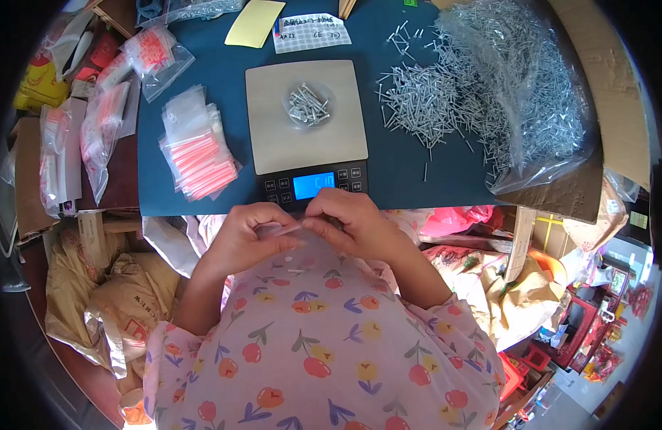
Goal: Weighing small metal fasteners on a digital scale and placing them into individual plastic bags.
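My left hand (pixel 248 233) and my right hand (pixel 351 223) meet just below the digital scale's front edge. Both are closed, pinching a small clear plastic bag (pixel 279 230) between thumbs and fingers. Its mouth is partly hidden by my fingers. On the scale's metal plate (pixel 270 140) stands a small clear round dish (pixel 327 118) with several screws (pixel 307 104) in it. The blue display (pixel 313 185) is lit. Left of the scale lies a stack of flat clear zip bags (pixel 198 154) with red-pink edges.
A big pile of loose screws (pixel 420 104) spreads over the blue tabletop (pixel 399 186) at right, beside an open clear sack of screws (pixel 542 107). Yellow paper (pixel 254 23) and a sticker sheet (pixel 312 34) lie behind the scale. More bag packs (pixel 105 122) sit far left.
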Action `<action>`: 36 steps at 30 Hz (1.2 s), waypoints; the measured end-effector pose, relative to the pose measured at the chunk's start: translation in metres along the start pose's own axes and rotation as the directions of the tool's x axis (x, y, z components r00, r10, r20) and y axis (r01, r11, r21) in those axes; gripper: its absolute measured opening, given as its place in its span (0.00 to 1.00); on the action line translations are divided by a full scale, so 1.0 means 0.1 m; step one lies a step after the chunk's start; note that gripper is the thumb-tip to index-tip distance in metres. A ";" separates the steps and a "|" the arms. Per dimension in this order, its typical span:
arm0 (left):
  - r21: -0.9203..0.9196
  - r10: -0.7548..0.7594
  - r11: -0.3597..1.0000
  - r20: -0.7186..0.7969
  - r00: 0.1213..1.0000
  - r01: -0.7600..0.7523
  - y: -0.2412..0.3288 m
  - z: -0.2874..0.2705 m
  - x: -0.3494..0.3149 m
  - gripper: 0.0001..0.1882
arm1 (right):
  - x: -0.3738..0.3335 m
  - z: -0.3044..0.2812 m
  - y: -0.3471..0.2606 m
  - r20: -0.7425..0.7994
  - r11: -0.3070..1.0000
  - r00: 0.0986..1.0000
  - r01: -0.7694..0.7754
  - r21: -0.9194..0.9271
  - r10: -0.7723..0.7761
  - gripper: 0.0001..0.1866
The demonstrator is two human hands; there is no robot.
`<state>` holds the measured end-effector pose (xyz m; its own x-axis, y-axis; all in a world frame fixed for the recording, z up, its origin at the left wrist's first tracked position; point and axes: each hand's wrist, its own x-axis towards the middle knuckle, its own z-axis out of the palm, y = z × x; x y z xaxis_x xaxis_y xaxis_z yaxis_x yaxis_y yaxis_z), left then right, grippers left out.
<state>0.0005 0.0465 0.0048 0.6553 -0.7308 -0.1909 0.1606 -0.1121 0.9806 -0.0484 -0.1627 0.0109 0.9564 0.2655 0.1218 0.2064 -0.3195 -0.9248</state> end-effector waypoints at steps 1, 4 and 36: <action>0.000 -0.003 1.000 -0.002 1.000 0.003 0.03 0.01 -0.02 0.06 | -0.03 0.02 0.03 -0.006 0.999 0.999 0.032 -0.025 -0.032 0.05; -0.212 -0.156 0.965 -0.007 0.988 0.151 0.02 0.02 -0.09 0.08 | -0.09 0.04 0.00 0.031 0.998 0.998 0.054 -0.020 -0.054 0.05; -0.725 -0.138 0.686 -0.202 0.970 -0.053 -0.22 0.12 -0.03 0.11 | -0.30 0.01 0.08 0.025 0.973 0.999 -0.029 0.229 0.024 0.04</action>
<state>-0.0136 0.0427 -0.0155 0.7622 -0.5573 -0.3294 0.6107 0.4502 0.6514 -0.0755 -0.1721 -0.0004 0.9557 0.2801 0.0909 0.1261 -0.1102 -0.9859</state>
